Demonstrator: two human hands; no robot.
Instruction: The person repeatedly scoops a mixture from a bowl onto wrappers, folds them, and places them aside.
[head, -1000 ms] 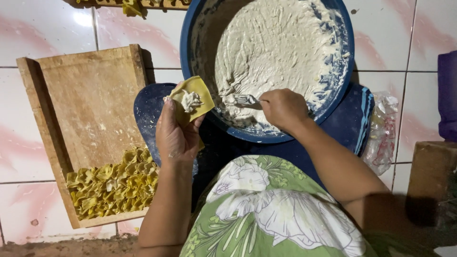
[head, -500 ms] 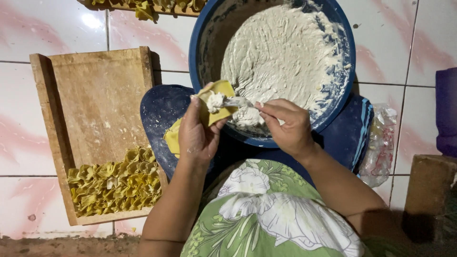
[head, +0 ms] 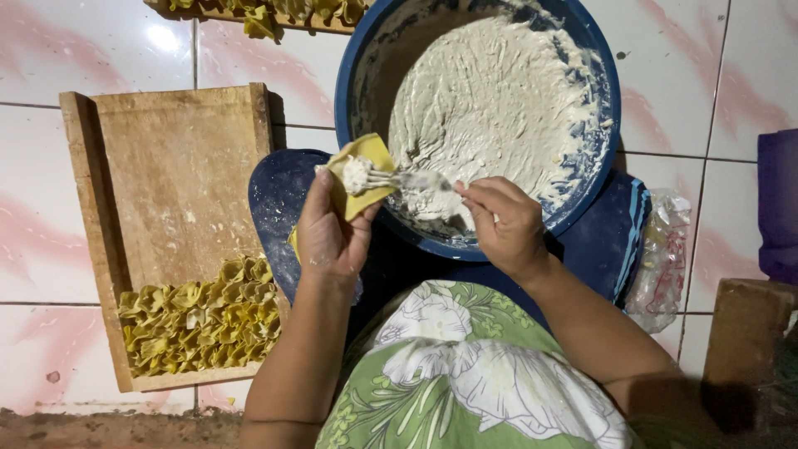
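Since half a second ago: my left hand [head: 328, 237] has lifted the yellow wrapper [head: 359, 175] slightly, and the fork [head: 407, 179] is now on it rather than at the bowl edge. My right hand [head: 503, 224] is about where it was.

Blue bowl [head: 366, 58] on the tiled floor [head: 100, 50], coated inside with pale filling paste [head: 499, 108]. Wooden tray [head: 179, 166] left of it, its near end packed with folded yellow dumplings [head: 199, 324]. Dark blue lid [head: 278, 208] lies between tray and bowl, under my left hand. Clear plastic bag [head: 661, 266] sits right of the bowl.

Left grip: closed under the wrapper, cupping it beside the bowl's rim. A lump of paste [head: 357, 173] sits in its middle. Right grip: pinched shut on the fork handle, tines touching the lump.
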